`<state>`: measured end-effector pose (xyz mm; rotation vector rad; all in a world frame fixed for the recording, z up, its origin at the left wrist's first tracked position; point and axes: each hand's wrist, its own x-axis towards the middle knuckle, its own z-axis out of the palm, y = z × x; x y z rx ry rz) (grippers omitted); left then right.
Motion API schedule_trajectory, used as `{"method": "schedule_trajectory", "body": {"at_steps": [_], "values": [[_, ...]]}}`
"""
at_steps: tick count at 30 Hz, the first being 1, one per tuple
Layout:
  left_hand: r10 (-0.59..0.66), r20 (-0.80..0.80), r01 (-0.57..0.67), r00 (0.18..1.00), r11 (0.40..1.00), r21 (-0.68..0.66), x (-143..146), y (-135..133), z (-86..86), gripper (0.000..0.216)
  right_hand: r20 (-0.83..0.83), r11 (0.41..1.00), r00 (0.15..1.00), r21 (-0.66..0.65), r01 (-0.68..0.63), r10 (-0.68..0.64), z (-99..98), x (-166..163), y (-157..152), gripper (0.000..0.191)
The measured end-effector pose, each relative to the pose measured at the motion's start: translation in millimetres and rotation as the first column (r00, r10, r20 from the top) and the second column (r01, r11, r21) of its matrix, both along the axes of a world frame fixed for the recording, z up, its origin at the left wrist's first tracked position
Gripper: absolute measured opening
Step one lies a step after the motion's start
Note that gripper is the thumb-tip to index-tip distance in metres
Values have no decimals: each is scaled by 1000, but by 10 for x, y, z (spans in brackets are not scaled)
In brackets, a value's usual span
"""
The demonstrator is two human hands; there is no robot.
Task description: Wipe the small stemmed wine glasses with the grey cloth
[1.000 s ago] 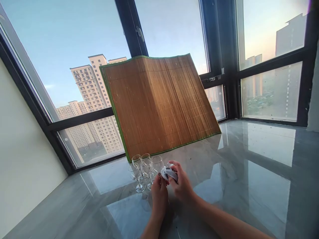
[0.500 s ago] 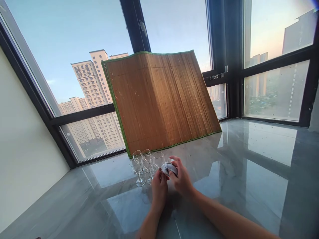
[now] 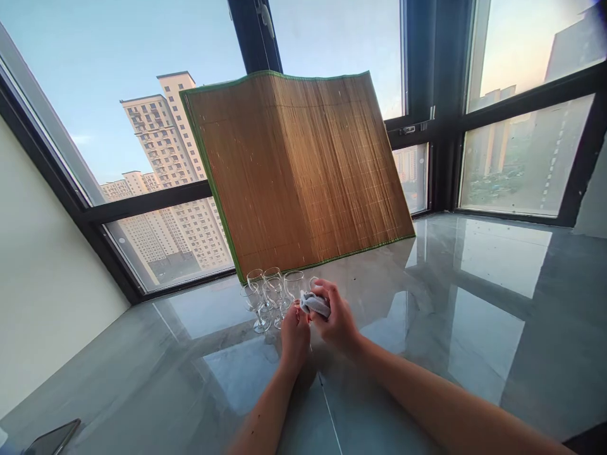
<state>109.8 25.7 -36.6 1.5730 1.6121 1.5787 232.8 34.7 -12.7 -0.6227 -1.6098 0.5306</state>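
My right hand [image 3: 337, 316] is closed round a bunched grey cloth [image 3: 315, 304], with its fingers curled over the top. Just left of it, my left hand [image 3: 294, 338] has its fingertips pinched together against the cloth's near side; what they grip is hidden. Several clear stemmed glasses [image 3: 262, 321] stand upright in a cluster beyond and left of my left hand. One wider glass bowl [image 3: 294, 284] shows right above my left fingertips, its stem out of sight. Behind my right fingers, part of another glass rim [image 3: 313, 281] is visible.
A glossy grey marble-look surface [image 3: 180, 385] spreads under everything. Behind the glasses a brown bamboo mat [image 3: 303, 170] with green edging leans against the dark window frames [image 3: 441, 114]. A phone [image 3: 54, 437] lies at the lower left, beside a white wall [image 3: 42, 253].
The view has tipped downward and shifted slightly, bringing the phone into sight. Both hands stay together at the cloth, which has turned a little in my right hand.
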Motion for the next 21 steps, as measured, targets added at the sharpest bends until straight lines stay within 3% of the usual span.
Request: {"method": "schedule_trajectory", "body": {"at_steps": [4,10,14,21], "values": [[66,-83,-67,994,998,-4,-3,4,-20,12,57,991,998,132,12,-19,63,37,-59,57],[46,-136,-47,990,999,-7,17,-21,-22,17,38,948,988,290,131,-148,131,61,-41,70],[27,-133,-31,991,999,-30,34,-45,17,21,17,943,982,282,178,-190,137,73,-7,75],[98,-111,-108,989,991,-84,-4,-7,-26,13,209,971,974,235,41,-92,139,114,-36,68]]}}
